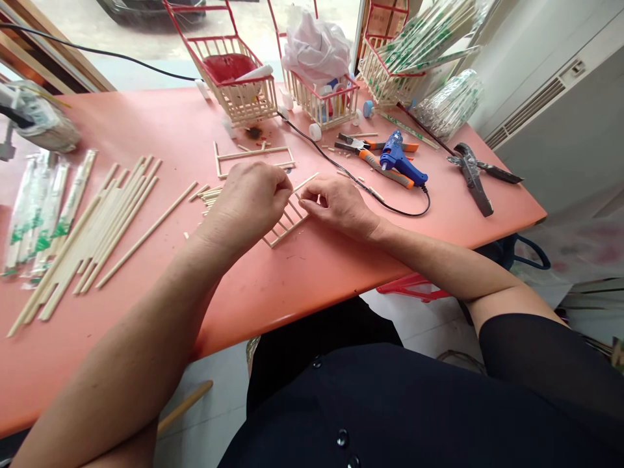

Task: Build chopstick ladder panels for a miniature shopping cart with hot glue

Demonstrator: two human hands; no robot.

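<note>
The little ladder-like stick frame (pixel 287 222) lies flat on the salmon table (pixel 302 279), directly under and between the two hands; its long axis runs on a slant, from its near-left end up toward the far right, with the short rungs crossing that line. A single thin stick (pixel 306 182) pokes out at the frame's far end, between the hands, lying roughly along the same slant; which hand holds it is hidden by the knuckles. The left hand (pixel 248 201) sits over the frame's left side, fingers curled in tight toward the thumb as if pinching something small, though what it pinches I cannot tell; the right hand (pixel 336 205) rests on the frame's right end, fingertips pressed down on or beside the rails, loosely closed; both hands are about equally near the frame. Left of the frame lies a fan of long chopsticks (pixel 97 227); beyond the frame, another open stick rectangle (pixel 253 156); to the frame's far right, the blue glue gun (pixel 402 161) with its black cord (pixel 390 207) looping back toward the frame, and cutters (pixel 472 172) further right; behind all, small stick carts (pixel 241 84).
</note>
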